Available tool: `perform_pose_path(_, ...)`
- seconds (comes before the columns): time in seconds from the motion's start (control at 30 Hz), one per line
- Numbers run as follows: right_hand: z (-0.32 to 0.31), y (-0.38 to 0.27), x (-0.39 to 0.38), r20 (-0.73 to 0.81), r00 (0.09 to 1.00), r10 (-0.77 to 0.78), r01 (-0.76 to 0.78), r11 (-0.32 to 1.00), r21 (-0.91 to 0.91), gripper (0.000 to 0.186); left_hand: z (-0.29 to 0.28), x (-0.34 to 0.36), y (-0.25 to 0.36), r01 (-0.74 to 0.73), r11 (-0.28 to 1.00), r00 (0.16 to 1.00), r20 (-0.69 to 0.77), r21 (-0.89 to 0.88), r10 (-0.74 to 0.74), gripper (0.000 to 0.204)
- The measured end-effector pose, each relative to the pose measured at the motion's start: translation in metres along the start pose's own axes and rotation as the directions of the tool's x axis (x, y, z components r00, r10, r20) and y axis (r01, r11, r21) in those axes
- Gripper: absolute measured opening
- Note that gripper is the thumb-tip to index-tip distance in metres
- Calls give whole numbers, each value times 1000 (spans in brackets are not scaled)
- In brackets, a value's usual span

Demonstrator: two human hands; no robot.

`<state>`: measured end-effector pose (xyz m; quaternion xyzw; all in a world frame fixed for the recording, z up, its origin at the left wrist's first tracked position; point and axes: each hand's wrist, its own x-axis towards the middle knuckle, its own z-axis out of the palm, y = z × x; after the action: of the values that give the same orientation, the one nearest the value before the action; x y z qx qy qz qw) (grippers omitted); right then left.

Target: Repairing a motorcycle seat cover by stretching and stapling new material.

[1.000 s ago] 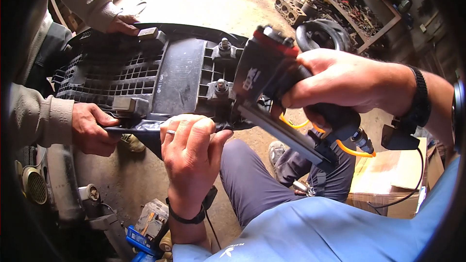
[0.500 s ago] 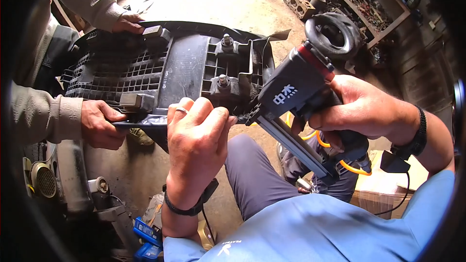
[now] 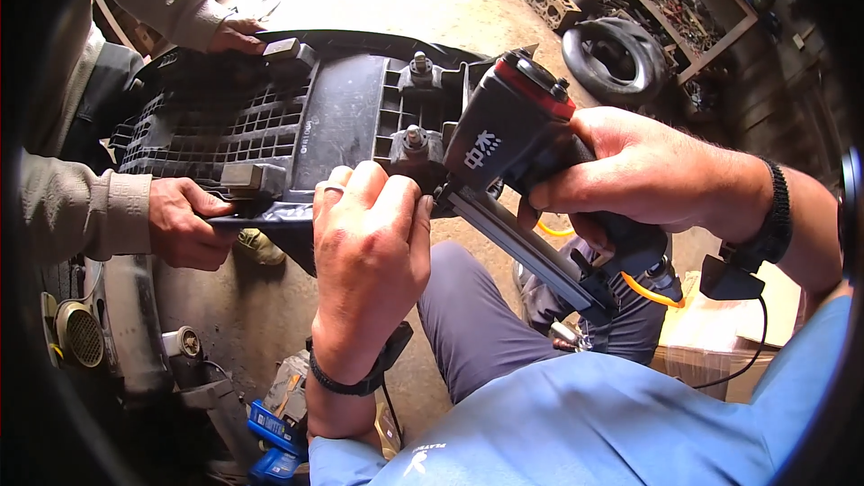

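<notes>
A black motorcycle seat point(image 3: 337, 117) is held underside up, its ribbed plastic base, rubber blocks and two bolts showing. My left hand point(image 3: 367, 243) is closed on the near edge of its cover, thumb and fingers pinched together. In my right hand point(image 3: 630, 171) is a black and red staple gun point(image 3: 513, 126), fingers wrapped round its handle. The gun's nose is at the seat's near right edge, just right of my left thumb; whether it touches is hard to see. An orange air hose point(image 3: 652, 292) shows below the handle.
A co-worker's hands point(image 3: 189, 223) grip the seat's left part. Beyond the gun lies a black rubber tube point(image 3: 615, 59), beside an engine block point(image 3: 551, 2) and a metal tray of parts. A cardboard box point(image 3: 720, 328) stands right; blue packages point(image 3: 274, 427) lie lower left.
My right hand has brought the staple gun left, closer to my left thumb and the seat's edge. The seat has shifted up slightly, still pinched by my left hand.
</notes>
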<state>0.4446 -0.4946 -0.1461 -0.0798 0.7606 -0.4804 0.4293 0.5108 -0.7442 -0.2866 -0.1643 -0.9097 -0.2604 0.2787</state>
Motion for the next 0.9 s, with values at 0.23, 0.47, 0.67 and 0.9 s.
perform_pose_path(0.23,7,-2,17,-5,999,-45,44,988,-149,30,9,-9,-6,48,995,995,-83,-91,-56,17)
perform_pose_path(0.47,-4,-22,24,-34,993,116,-121,974,-194,24,-30,-22,-44,-94,995,972,-221,-32,85,29)
perform_pose_path(0.67,7,-41,25,-122,964,238,-263,928,-263,24,-23,-35,-58,-64,997,983,-175,-49,54,35)
perform_pose_path(0.9,-8,-6,12,-1,1000,6,-6,999,-37,33,-16,-37,-55,-8,999,979,-202,41,16,47)
